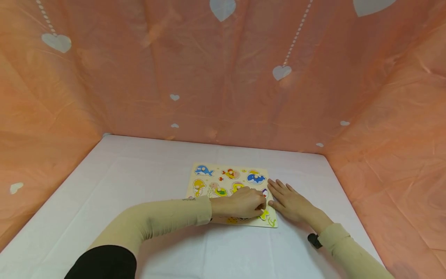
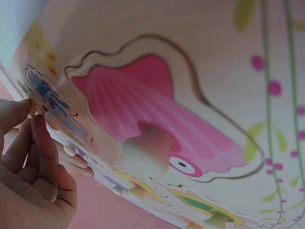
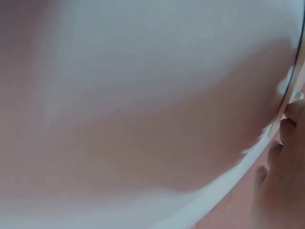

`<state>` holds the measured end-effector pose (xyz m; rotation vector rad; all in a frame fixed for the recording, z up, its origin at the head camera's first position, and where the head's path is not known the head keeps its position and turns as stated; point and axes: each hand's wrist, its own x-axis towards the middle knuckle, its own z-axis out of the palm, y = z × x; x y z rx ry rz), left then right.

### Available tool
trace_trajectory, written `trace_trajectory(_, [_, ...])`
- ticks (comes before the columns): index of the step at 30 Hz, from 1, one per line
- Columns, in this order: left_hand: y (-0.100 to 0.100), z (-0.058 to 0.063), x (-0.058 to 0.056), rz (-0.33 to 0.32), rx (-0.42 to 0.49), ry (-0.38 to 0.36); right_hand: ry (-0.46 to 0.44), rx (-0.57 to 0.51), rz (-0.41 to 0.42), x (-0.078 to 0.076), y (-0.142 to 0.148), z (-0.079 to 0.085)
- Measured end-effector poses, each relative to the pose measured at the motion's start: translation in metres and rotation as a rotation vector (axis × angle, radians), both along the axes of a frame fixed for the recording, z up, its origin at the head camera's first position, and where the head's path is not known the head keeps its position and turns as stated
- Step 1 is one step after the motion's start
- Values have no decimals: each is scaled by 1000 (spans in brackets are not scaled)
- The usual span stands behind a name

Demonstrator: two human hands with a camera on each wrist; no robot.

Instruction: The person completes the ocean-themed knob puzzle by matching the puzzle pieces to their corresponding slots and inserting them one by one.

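A cream wooden knob puzzle board with colourful sea-animal pieces lies on the table. My left hand reaches across its lower right part. Its thumb and index finger pinch at a small knob by the yellow piece, which the hand partly covers. In the left wrist view these fingertips meet beside a blue piece with a round knob. A pink shell piece sits in its cut-out closer to that camera. My right hand lies flat with straight, spread fingers, fingertips at the board's right edge.
A white cloth covers the table. Orange fabric with pale hearts hangs behind and at both sides. In the upper rows of the board sit a blue dolphin piece and a blue whale piece.
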<state>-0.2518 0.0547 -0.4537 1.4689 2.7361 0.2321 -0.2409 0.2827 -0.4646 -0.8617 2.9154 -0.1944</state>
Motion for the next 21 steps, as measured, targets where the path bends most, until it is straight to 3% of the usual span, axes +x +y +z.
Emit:
trace_trajectory(9, [-1, -1, -3, -3, 19, -21, -9, 32, 48, -12, -2, -2])
trace_trajectory(15, [0, -1, -3, 0, 29, -62, 8, 40, 53, -10, -1, -3])
trace_trajectory(21, [1, 0, -1, 11, 14, -33, 5, 48, 50, -10, -2, -4])
